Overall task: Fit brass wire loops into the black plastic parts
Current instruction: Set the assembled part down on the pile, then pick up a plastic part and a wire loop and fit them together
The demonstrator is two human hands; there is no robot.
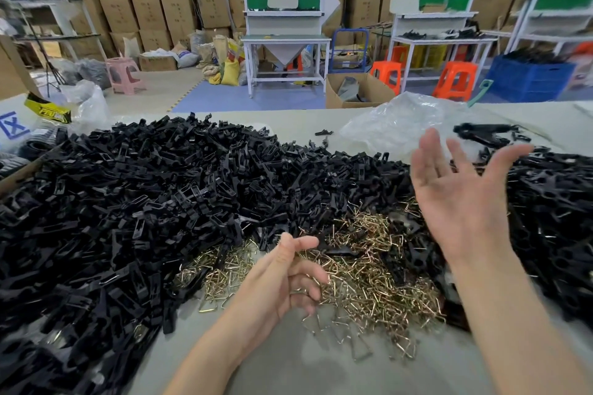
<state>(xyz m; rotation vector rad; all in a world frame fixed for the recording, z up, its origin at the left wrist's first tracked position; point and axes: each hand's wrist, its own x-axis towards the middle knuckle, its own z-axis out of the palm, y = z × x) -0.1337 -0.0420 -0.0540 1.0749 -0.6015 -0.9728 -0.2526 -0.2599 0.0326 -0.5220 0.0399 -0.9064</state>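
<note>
Currently: my right grip (462, 202) spread, empty; left grip (288, 269) curled, hold unclear; brass wire loops (369, 266), black plastic parts (160, 202) heaped, seemingly mostly unfitted.

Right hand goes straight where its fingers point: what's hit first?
Likely the crumpled clear plastic bag beyond the open right hand, though the hand's height over the heap of black plastic parts is unclear.

Wire loops (362, 269) between plastic parts (154, 202)
</note>
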